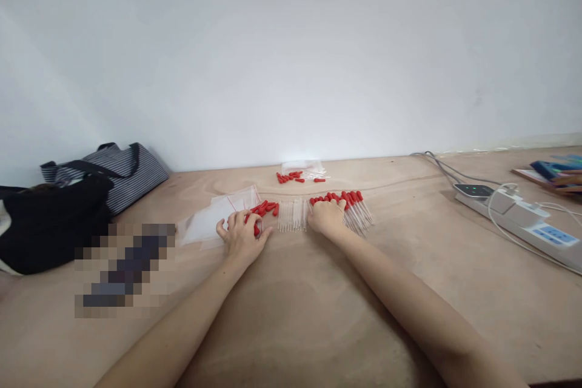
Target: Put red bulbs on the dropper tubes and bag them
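My left hand (242, 234) lies on the wooden table (295, 309) with its fingers curled over loose red rubber bulbs (266, 208), beside a pile of clear plastic bags (218, 216). My right hand (326, 217) is closed over a row of glass droppers with red bulbs (352, 207). Between the hands lie bare glass tubes (292, 216). What each hand grips is hidden by the fingers.
More red bulbs (291, 177) and a clear bag (304, 167) lie near the wall. A striped bag (119, 170) and a black bag (45, 224) sit at the left. A white power strip (518, 215) with cables lies at the right, with coloured items (557, 171) behind it.
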